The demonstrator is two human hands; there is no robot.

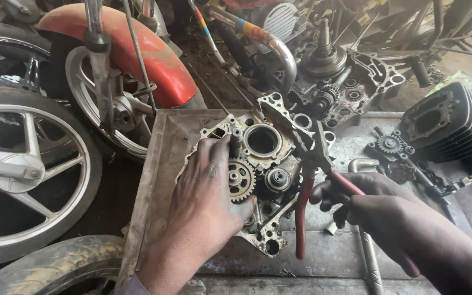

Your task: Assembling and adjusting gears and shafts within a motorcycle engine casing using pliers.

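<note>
Nearest the camera, the left hand [206, 188] lies flat and spread on a grimy silver aluminium engine crankcase half [249, 175], fingers splayed beside a toothed steel gear [241, 179]; it presses down and grips nothing. The right hand [381, 205] is closed round the red-sleeved handles of a pair of steel pliers [315, 164], whose nose reaches into the case near the round bearing bore [261, 140]. What the nose has caught, a clip perhaps, is too small to tell.

To do this well, I judge the flat hand should keep the case from rocking while the pliers pull straight, without twisting.

The case sits in a shallow, rusty grey metal tray [157, 180] on the desk, along with loose small parts. A black finned cylinder block [449, 123] stands at the tray's far right.
</note>
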